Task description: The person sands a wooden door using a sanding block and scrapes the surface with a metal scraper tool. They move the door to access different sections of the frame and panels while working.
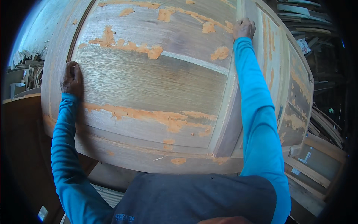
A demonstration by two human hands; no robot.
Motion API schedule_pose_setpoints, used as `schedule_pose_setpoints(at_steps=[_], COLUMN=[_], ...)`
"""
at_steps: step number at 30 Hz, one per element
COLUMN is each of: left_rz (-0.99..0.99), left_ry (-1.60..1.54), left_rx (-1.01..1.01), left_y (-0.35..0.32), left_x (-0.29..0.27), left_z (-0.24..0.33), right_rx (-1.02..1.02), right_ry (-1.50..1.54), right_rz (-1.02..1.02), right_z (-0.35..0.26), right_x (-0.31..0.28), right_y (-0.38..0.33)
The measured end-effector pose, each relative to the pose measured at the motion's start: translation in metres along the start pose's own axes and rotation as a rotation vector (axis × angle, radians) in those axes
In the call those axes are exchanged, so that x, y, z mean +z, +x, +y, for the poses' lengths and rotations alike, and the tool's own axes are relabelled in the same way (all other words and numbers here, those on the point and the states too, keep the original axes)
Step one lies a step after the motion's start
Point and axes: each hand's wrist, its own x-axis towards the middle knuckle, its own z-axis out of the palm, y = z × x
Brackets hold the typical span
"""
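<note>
Head view, looking down. A large wooden door panel (pixel 149 86) lies flat in front of the person, filling most of the frame. Bare, pale wood with recessed fields and raised frame strips; patches of orange filler (pixel 130 46) run in streaks across the far field, along the near rail and down the right side.

Left hand (pixel 71 78): closed into a loose fist, knuckles up, pressed on the left frame strip of the panel, at the edge of the recessed field. Whether it grips anything, I cannot tell.

Right hand (pixel 243 28): fingers curled over the upright centre strip at the far right of the panel, gripping that strip. Both arms are in bright blue sleeves (pixel 257 112), stretched out across the wood.

Surroundings: stacked timber offcuts (pixel 26 71) far left, beyond the panel's edge; more boards and slats (pixel 317 123) piled at right, some leaning. Loose planks (pixel 305 171) lie near right, just below the panel's corner.
</note>
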Motion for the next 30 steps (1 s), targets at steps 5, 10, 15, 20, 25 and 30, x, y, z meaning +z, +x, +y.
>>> schedule_pose_setpoints(at_steps=[5, 10, 15, 20, 25, 30], left_rz=[0.022, -0.01, -0.024, 0.026, 0.006, 0.005], left_ry=[0.038, -0.024, -0.028, 0.008, -0.005, 0.028], left_rx=[0.015, 0.047, 0.033, -0.013, 0.0, 0.084], left_y=[-0.012, -0.001, 0.003, -0.01, -0.01, 0.008], left_x=[-0.008, 0.0, 0.004, -0.003, -0.004, 0.003], left_z=[-0.007, -0.01, -0.009, -0.015, -0.021, -0.014], right_rx=[-0.058, -0.1, 0.042, -0.065, -0.11, -0.111], right_ry=[0.157, 0.069, 0.053, 0.107, 0.106, -0.011], right_rz=[-0.098, -0.039, -0.054, -0.109, -0.07, 0.058], right_z=[-0.029, -0.01, -0.001, -0.028, -0.026, 0.015], right_x=[-0.107, -0.059, -0.01, -0.098, -0.096, -0.002], right_y=[-0.185, -0.096, -0.006, -0.171, -0.169, -0.01])
